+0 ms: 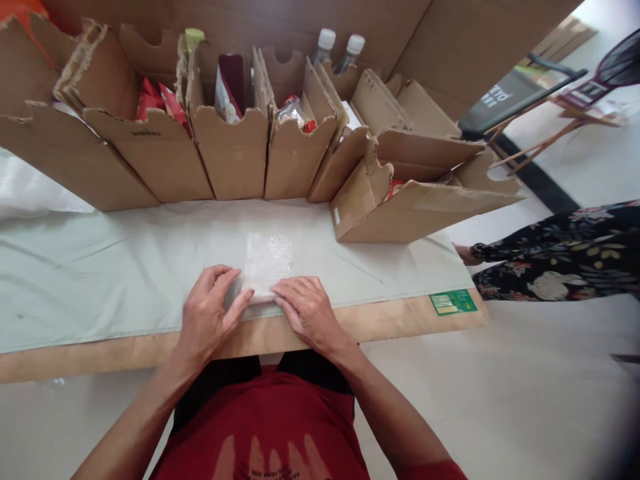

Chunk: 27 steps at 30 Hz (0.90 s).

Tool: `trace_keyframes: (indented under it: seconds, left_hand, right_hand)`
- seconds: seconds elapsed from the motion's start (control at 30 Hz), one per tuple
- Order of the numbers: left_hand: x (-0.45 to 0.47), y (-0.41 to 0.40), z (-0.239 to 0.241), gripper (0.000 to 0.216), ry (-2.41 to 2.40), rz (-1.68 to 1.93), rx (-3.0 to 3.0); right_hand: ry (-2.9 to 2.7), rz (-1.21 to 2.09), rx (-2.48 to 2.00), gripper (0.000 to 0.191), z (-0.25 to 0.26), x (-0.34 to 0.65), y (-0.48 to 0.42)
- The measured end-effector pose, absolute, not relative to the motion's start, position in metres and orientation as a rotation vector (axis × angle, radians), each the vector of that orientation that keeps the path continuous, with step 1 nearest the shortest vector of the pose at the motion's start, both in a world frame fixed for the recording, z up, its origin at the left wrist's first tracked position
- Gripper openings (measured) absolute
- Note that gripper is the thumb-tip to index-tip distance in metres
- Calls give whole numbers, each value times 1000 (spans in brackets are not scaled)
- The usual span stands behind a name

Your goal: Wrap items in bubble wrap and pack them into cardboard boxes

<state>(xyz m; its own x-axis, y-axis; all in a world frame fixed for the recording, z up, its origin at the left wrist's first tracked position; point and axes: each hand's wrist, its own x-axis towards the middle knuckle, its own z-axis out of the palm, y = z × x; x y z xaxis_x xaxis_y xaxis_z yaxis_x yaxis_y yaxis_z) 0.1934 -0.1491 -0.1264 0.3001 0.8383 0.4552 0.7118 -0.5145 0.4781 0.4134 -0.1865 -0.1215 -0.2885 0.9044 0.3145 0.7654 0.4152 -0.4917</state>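
A clear plastic bag [267,260] lies flat on the pale cloth [100,267] near the table's front edge. My left hand [210,313] rests on the bag's near left corner, its fingers laid flat and slightly apart. My right hand [307,310] presses on the near right corner, fingers stretched flat against the plastic. Both hands lie on the bag's near edge, close to each other.
A row of open cardboard boxes [230,147] holding packets stands along the back of the table, with two bottles [340,50] behind. A tipped box [415,200] lies at the right. Another person in floral cloth [560,253] is at the right. A green label [453,301] sits on the table edge.
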Motion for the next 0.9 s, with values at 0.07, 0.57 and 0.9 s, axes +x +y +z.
trace_keyframes:
  seconds: [0.07, 0.57, 0.9]
  left_hand:
    - [187, -157, -123, 29, 1283, 1037, 2427]
    - [198, -144, -133, 31, 1473, 963, 2352]
    - [197, -141, -130, 23, 1230, 847, 2457]
  right_hand:
    - [-2051, 450, -1392, 20, -119, 415, -187]
    - [-2304, 184, -1399, 27, -122, 421, -186]
    - [-2150, 300, -1547, 30, -109, 422, -189]
